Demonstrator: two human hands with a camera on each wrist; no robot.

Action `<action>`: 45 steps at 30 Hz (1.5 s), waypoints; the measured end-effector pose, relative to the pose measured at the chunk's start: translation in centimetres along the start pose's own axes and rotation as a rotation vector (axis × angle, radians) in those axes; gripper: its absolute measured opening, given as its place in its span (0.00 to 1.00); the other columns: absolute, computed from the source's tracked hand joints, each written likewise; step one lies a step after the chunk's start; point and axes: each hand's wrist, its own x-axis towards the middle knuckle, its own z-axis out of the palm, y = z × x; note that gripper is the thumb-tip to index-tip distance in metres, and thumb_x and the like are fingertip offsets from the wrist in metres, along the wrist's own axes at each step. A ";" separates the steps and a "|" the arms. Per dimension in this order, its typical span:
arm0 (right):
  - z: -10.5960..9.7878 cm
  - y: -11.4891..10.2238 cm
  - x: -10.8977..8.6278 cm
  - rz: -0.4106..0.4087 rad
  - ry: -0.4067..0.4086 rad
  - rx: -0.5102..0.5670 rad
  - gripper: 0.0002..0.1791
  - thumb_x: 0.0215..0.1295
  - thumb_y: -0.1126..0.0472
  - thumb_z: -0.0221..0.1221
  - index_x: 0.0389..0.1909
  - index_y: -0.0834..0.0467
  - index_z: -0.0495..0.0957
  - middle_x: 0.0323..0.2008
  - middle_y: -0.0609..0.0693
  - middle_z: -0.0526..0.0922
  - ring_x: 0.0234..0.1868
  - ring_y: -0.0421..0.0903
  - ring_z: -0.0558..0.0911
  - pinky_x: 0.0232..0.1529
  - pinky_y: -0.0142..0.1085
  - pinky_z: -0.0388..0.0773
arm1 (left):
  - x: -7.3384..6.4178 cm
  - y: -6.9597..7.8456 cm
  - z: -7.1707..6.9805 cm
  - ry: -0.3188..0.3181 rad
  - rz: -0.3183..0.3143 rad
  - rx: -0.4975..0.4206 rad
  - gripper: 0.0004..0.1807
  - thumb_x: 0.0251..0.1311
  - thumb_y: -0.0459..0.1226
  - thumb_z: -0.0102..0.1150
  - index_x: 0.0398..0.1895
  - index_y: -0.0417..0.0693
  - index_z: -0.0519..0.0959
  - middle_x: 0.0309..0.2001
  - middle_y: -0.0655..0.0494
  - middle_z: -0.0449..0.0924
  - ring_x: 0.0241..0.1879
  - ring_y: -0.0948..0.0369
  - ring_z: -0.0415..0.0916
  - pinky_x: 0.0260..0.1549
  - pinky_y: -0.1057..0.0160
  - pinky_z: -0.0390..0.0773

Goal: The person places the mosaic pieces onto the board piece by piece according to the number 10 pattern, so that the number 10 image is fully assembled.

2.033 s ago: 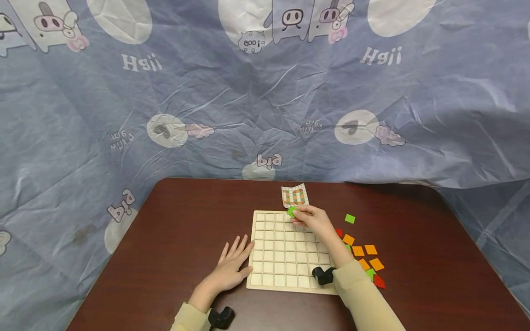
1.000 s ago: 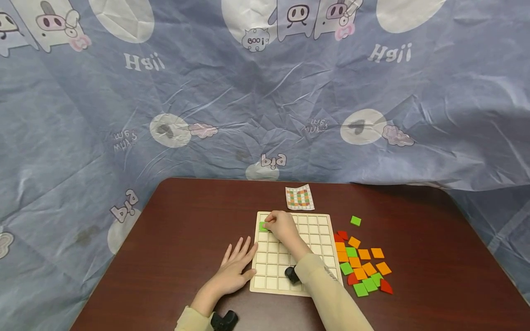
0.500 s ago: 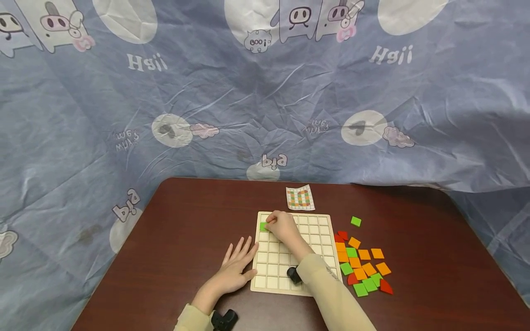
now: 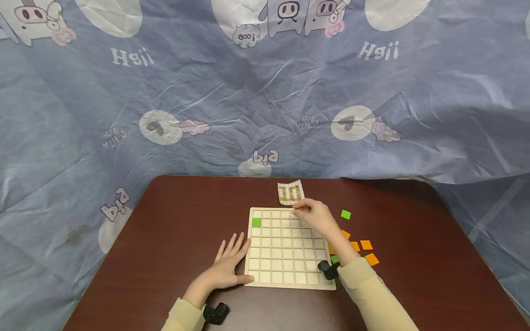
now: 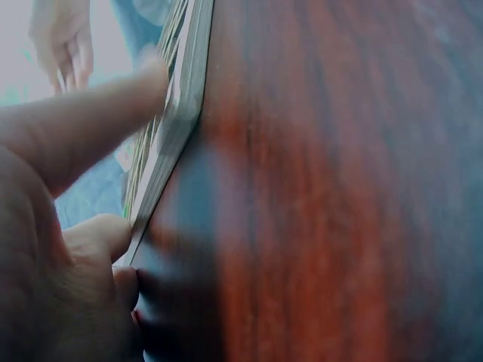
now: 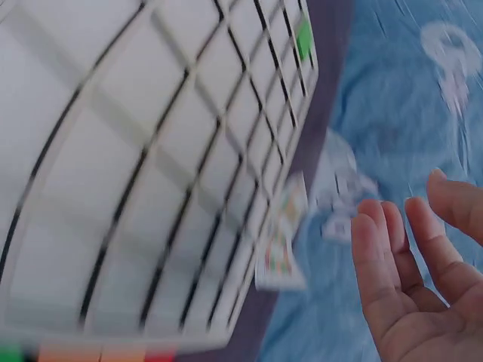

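Grid board: a cream, square wooden board with ruled cells (image 4: 283, 253), flat on the dark red-brown wooden table (image 4: 186, 216).
Placed tile: a bright green square tile (image 4: 256, 222), in the leftmost column, second row from the far edge.
Right hand: raised over the far right of the board (image 4: 314, 216); fingers released, loosely bent and parted from the thumb.
Left hand: at the board's left edge (image 4: 226, 270), fingers spread and relaxed, thumb over the near-left corner.
Pattern card: a white paper printed with coloured squares (image 4: 291, 191), just beyond the board's far edge.
Loose pieces: a green square (image 4: 345, 214) right of the board; nearer, orange squares (image 4: 371, 259).
Obstruction: the right forearm with its cream sleeve (image 4: 374, 287) and black wrist device (image 4: 329, 270) hides part of the pile and some right-hand cells.
Backdrop: a wrinkled blue-grey cartoon-printed sheet (image 4: 244, 101) behind the table.
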 end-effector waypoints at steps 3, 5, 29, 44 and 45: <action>-2.5 1.4 -0.9 0.007 0.030 -0.007 0.15 0.69 0.55 0.60 0.51 0.58 0.81 0.47 0.56 0.85 0.46 0.52 0.83 0.44 0.42 0.81 | 0.0 0.2 0.1 0.014 -0.011 0.024 0.62 0.50 0.59 0.70 0.80 0.47 0.44 0.80 0.44 0.32 0.79 0.44 0.27 0.72 0.37 0.27; -4.1 2.6 -1.6 0.019 0.045 -0.016 0.17 0.70 0.53 0.59 0.53 0.59 0.81 0.48 0.58 0.85 0.47 0.54 0.83 0.43 0.42 0.81 | 0.0 0.3 0.2 0.022 -0.020 0.039 0.64 0.46 0.59 0.73 0.80 0.48 0.45 0.80 0.44 0.32 0.79 0.44 0.27 0.72 0.37 0.27; -6.2 11.5 -3.2 0.189 0.076 -0.227 0.17 0.60 0.58 0.69 0.42 0.67 0.80 0.37 0.58 0.84 0.35 0.48 0.81 0.36 0.41 0.80 | 0.2 0.0 0.6 0.032 -0.009 0.023 0.66 0.43 0.61 0.73 0.80 0.48 0.45 0.80 0.45 0.32 0.79 0.45 0.27 0.72 0.36 0.26; -5.1 10.3 -3.1 0.246 0.058 -0.271 0.15 0.53 0.62 0.67 0.38 0.67 0.77 0.32 0.57 0.79 0.31 0.48 0.76 0.29 0.36 0.75 | 0.0 -0.1 0.6 0.046 -0.006 -0.007 0.67 0.42 0.61 0.74 0.80 0.48 0.45 0.80 0.45 0.32 0.79 0.44 0.26 0.71 0.36 0.25; -5.1 10.4 -3.1 0.249 0.058 -0.269 0.16 0.53 0.62 0.67 0.38 0.67 0.76 0.32 0.57 0.79 0.31 0.48 0.76 0.29 0.35 0.74 | 0.0 -0.1 0.6 0.046 -0.005 -0.007 0.67 0.42 0.61 0.74 0.80 0.48 0.45 0.80 0.44 0.32 0.79 0.44 0.26 0.71 0.36 0.25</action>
